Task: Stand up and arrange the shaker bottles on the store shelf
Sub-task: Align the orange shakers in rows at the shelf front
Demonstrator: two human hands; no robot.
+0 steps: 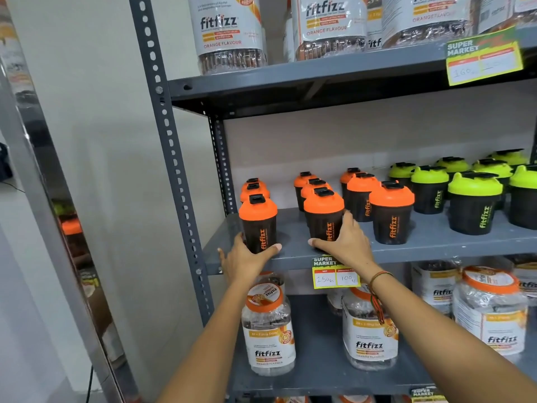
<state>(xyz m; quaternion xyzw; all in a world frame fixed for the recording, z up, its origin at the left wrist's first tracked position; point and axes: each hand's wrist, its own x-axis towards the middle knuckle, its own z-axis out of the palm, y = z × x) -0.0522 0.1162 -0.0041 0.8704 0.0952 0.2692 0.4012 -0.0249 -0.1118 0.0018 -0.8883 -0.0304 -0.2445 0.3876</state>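
On the grey middle shelf (pixel 436 248) stand black shaker bottles with orange lids in three rows, all upright. My left hand (pixel 247 260) wraps the base of the front bottle of the left row (pixel 258 219). My right hand (pixel 345 242) grips the base of the front bottle of the middle row (pixel 324 216). A third row starts with another orange-lidded bottle (pixel 390 213) to the right. Further right stand several shakers with green lids (pixel 473 202).
Large fitfizz jars fill the upper shelf (pixel 229 30) and the lower shelf (pixel 268 330). A yellow price tag (pixel 335 273) hangs on the middle shelf's front edge. The perforated grey upright (pixel 171 158) borders the shelf on the left, with a white wall beyond.
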